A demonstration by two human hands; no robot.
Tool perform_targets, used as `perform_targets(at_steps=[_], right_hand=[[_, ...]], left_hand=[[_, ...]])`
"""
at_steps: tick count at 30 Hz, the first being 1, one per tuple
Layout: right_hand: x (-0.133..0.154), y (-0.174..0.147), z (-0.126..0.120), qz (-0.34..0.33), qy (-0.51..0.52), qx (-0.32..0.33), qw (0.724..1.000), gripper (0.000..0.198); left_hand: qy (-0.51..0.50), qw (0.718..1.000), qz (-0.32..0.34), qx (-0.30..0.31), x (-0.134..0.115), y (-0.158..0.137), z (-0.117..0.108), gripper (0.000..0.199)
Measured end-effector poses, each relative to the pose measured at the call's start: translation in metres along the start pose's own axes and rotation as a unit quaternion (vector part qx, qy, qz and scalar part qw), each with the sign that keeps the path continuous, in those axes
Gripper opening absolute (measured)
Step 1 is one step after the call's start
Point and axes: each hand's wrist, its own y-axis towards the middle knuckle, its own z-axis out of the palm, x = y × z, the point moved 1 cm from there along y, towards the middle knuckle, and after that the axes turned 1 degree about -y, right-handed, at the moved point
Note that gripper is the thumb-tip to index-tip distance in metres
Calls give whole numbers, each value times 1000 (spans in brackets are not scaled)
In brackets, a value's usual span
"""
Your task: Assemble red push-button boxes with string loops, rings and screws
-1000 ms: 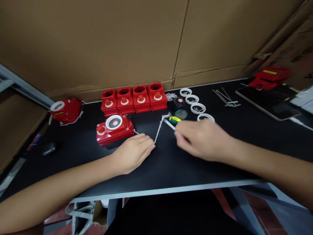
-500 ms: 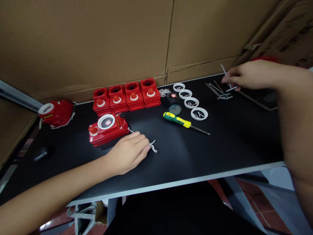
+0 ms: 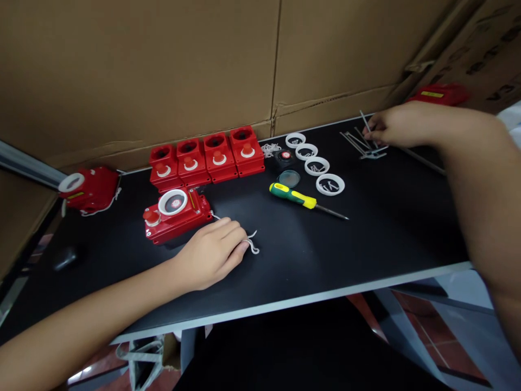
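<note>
My left hand [image 3: 217, 250] is closed on a white string [image 3: 253, 245], its loose ends poking out past the fingertips. That string runs from the right end of a red box [image 3: 177, 221] with a white ring and a red knob on top. At the far right, my right hand [image 3: 382, 129] pinches a thin T-shaped metal rod [image 3: 365, 121], held tilted. Right beside those fingers lie several similar metal rods [image 3: 355, 143] with crossbars. My fingers partly hide the held rod.
Several red housings [image 3: 217, 157] stand against the cardboard. A yellow-green screwdriver [image 3: 297, 196] lies mid-table, near several white rings [image 3: 330, 184] with screws inside. Another red box [image 3: 91, 190] sits left; one more [image 3: 443, 95] is behind my right arm. String pieces [image 3: 271, 149] lie behind.
My right hand has moved slightly left and down with the metal rod, closer to the other rods. My left hand stays on the string. The view has shifted a little.
</note>
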Motion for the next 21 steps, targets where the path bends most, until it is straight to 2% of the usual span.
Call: perform_targets(at_steps=[3, 6, 10, 13, 16, 21], right_hand=[[3, -1, 1, 32, -90, 90, 991, 6], [7, -3, -1, 45, -149, 120, 981, 11], [18, -12, -4, 33, -181, 71, 980, 16], [38, -24, -4, -1, -169, 0, 986, 24], [65, -41, 2, -69, -136, -36, 988, 19], [104, -82, 24, -200, -91, -29, 975, 14]], left_hand=[[-20, 1000, 10, -16, -2, -1, -1, 23], [-20, 999, 15, -37, -4, -3, 1, 19], [-10, 996, 24, -82, -3, -6, 3, 39], [-17, 995, 44, -88, -3, -6, 4, 40], [-23, 994, 61, -83, -4, -5, 4, 37], [-13, 992, 92, -83, -6, -5, 1, 29]])
